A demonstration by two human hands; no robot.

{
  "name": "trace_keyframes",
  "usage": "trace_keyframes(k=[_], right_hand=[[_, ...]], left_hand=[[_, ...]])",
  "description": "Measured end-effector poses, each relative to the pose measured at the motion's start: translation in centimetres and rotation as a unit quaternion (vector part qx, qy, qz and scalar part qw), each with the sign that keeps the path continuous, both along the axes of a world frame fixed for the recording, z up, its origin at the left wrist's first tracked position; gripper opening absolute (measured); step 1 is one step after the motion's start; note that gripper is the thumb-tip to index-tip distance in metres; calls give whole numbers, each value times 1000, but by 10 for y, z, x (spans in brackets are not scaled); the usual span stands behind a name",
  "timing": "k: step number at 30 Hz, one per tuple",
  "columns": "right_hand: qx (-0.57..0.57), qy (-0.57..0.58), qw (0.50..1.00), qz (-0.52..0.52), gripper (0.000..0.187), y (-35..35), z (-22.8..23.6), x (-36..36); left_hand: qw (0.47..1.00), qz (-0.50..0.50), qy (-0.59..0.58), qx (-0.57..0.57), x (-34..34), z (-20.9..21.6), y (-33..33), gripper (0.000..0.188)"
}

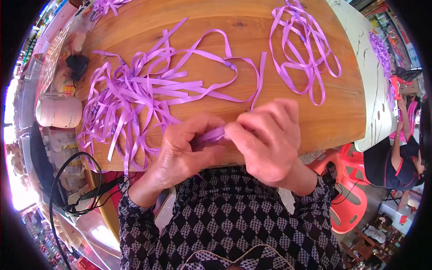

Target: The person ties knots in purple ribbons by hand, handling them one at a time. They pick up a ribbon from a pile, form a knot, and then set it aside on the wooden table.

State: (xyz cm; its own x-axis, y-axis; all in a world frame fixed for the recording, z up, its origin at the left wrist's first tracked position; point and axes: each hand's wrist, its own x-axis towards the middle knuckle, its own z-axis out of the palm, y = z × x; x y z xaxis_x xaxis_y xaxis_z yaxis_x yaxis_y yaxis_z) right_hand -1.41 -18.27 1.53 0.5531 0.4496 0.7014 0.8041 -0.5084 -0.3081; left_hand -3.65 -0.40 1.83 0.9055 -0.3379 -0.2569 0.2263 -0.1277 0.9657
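A person seen from above works at the near edge of a wooden table. The left hand is curled, thumb and fingers pinched on one end of a short purple ribbon piece. The right hand is bent over, its fingertips gripping the other end, so both hands meet just above the table edge. Most of the ribbon is hidden inside the fingers; its shape cannot be made out. A tangled pile of purple ribbons lies to the left, and a looped bundle of ribbons lies farther back on the right.
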Motion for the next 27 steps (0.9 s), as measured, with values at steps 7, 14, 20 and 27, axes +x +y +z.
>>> trace_keyframes(k=[7, 14, 20, 27], right_hand=[[243, 352, 903, 42, 10, 5, -8, -10], [475, 583, 653, 90, 13, 12, -8, -14], [439, 611, 648, 119, 18, 11, -11, -12], [426, 565, 691, 147, 33, 14, -7, -17]], left_hand=[[990, 21, 81, -114, -3, 9, -3, 12], [963, 83, -249, 64, -15, -4, -14, 14], [914, 123, -372, 103, -8, -5, -15, 16], [961, 163, -199, 101, -15, -2, -11, 12]])
